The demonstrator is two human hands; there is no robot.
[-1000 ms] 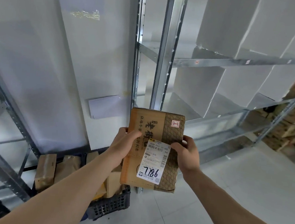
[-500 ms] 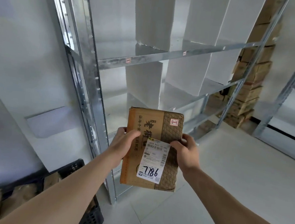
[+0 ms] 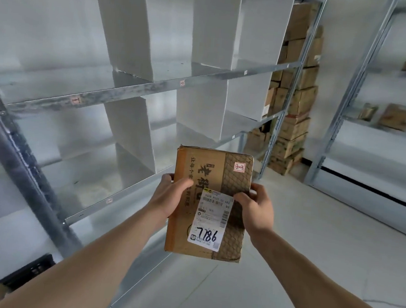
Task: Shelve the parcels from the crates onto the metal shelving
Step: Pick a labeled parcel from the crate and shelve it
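I hold a flat brown cardboard parcel [image 3: 210, 174] upright in front of me, its white label marked 7786 facing me. My left hand [image 3: 169, 195] grips its left edge, thumb on the front. My right hand [image 3: 256, 207] grips the right edge, thumb across the label's top corner. The metal shelving [image 3: 134, 89] stands just beyond and to the left, its bays split by white dividers [image 3: 132, 24]. A small pink tag sits near the parcel's top right corner.
A black crate [image 3: 27, 271] shows at the bottom left corner, by the grey shelf upright [image 3: 23, 170]. Stacked brown cartons [image 3: 296, 108] fill the far corner. A second shelving unit [image 3: 366, 70] on the right carries a few parcels. Pale floor lies between.
My view has swung right and away from the crates: the shelf bays now fill the left, and the far cartons and right-hand shelving have come into sight. The grip on the parcel is unchanged.
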